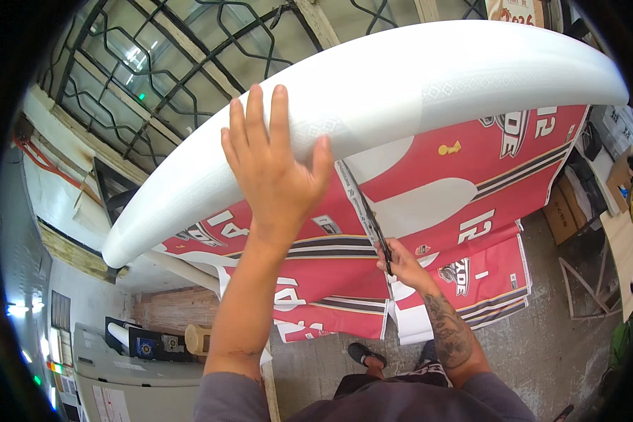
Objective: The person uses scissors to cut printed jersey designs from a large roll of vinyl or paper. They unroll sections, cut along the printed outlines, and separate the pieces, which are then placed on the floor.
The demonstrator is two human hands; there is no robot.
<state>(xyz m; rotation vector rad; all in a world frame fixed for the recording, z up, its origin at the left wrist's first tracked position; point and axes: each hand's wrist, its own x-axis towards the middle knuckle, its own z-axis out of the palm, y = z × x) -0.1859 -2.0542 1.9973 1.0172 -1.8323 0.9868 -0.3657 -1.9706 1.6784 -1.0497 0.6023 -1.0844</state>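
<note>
A large white roll [485, 70] of sheet material, faintly patterned, spans the view in front of me. My left hand [278, 172] lies on it with the palm down and fingers stretched out. From the roll hangs a red printed sheet [429, 151] with white shapes and dark stripes. My right hand [404, 264] is wrapped round the dark handle of scissors [376, 235], whose blades point up toward the roll. They lie along a split between the left and right parts of the sheet. The exact cutting point is too small to make out.
Behind the roll stands a window with a black metal grille [183, 77]. A grey machine [141, 387] is at the lower left. Cardboard boxes [570, 204] and a wooden board [622, 260] stand at the right. The sheet's lower ends hang near the concrete floor [541, 344].
</note>
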